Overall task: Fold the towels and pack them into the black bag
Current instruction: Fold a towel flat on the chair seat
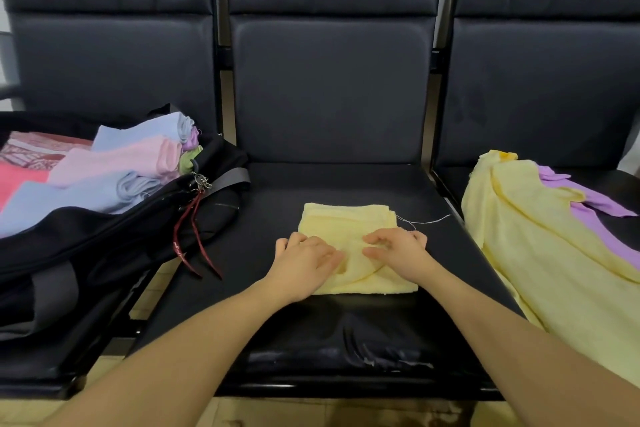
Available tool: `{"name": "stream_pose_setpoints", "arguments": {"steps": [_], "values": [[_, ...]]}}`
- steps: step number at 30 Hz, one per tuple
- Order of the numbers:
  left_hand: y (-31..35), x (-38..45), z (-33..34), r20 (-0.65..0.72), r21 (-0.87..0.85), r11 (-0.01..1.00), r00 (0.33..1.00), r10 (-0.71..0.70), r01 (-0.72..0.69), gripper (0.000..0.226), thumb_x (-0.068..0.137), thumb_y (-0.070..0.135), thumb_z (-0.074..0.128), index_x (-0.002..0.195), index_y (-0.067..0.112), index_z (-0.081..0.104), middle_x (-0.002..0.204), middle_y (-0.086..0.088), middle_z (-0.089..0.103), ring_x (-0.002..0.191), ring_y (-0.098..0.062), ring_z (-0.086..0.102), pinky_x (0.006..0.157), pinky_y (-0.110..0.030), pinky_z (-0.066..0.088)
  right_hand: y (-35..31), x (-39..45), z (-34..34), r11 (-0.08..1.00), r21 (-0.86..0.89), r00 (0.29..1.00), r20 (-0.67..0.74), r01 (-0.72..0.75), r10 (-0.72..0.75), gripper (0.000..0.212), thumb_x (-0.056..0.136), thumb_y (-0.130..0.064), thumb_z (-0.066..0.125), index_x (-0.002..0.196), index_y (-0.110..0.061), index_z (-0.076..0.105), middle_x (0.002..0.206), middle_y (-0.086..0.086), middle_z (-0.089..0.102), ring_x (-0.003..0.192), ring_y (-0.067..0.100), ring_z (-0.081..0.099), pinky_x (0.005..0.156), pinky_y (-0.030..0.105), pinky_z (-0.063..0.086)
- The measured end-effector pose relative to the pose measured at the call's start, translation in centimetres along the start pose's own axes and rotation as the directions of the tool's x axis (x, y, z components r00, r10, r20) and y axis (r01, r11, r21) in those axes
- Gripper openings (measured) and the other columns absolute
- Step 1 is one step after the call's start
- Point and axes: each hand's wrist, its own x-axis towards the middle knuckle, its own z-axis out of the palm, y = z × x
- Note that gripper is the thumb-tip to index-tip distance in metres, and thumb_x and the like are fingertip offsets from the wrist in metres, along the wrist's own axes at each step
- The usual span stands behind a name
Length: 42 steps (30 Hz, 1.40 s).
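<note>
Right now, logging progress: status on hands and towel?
Left hand and right hand pressing folded yellow towel on seat. Black bag open. Nothing blocking.

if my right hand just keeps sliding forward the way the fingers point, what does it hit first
Probably only more of the folded yellow towel that the right hand rests on, toward its far-left part. Beyond that lies bare black seat, then the backrest. Depth is unclear.
</note>
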Motion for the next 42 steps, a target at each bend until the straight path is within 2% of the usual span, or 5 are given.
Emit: {"name": "stream_pose_setpoints", "arguments": {"steps": [11,20,25,30,42], "values": [[2.6,-1.0,-0.5,0.389,-0.117,0.975,0.894,0.222,-0.191,0.042,0.102,0.048,0.022,0.142,0.047,0.034,0.152,0.019,0.031,0.142,-0.012,0.017,0.112,-0.042,0.007,0.0,-3.9,-2.4,0.987,0.159,1.000,-0.016,-0.010,0.013,0.020,0.094,-0.053,0.048,0.095,-0.044,0.066,0.089,-0.017,0.068,0.105,0.000,0.049,0.099,0.028,0.010],[-0.6,-2.8,-1.7,0.170,0.192,0.947,0.959,0.227,-0.258,0.041,0.099,0.045,0.039,0.135,0.028,0.048,0.134,0.010,0.047,0.123,-0.013,0.040,0.102,-0.036,0.031,0.1,-6.0,-2.9,0.924,-0.320,0.977,0.095,0.211,-0.191,0.021,0.090,-0.039,0.063,0.109,-0.031,0.068,0.106,-0.023,0.055,0.110,0.004,0.040,0.092,0.024,0.009],[-1.4,-3.0,-1.8,0.100,0.051,0.980,0.977,0.189,-0.195,0.045,0.099,0.045,0.042,0.137,0.024,0.049,0.139,0.008,0.050,0.126,-0.013,0.047,0.106,-0.030,0.037,0.5,-6.1,-4.5,0.927,-0.319,0.969,-0.082,0.197,-0.234,0.018,0.091,-0.039,0.060,0.103,-0.032,0.072,0.100,-0.022,0.063,0.095,-0.003,0.046,0.090,0.024,0.011],[-1.3,-3.2,-1.6,0.175,0.162,0.937,0.943,0.283,-0.311,0.042,0.099,0.046,0.035,0.101,0.017,0.064,0.100,0.011,0.057,0.098,-0.013,0.054,0.087,-0.035,0.047,1.6,-6.4,-4.5,0.911,-0.374,0.985,0.089,0.172,-0.150,0.017,0.091,-0.041,0.060,0.102,-0.033,0.071,0.106,-0.023,0.062,0.109,0.002,0.048,0.095,0.030,0.011],[-0.9,-2.5,-1.3,0.097,0.147,0.952,0.962,0.257,-0.269,0.034,0.096,0.049,0.044,0.110,0.024,0.063,0.112,0.007,0.059,0.102,-0.015,0.055,0.090,-0.031,0.040,0.4,-5.1,-2.0,0.861,-0.392,0.941,0.229,0.323,-0.249,0.034,0.090,-0.052,0.056,0.119,-0.033,0.057,0.119,-0.019,0.054,0.107,0.013,0.034,0.100,0.029,0.019]]}}
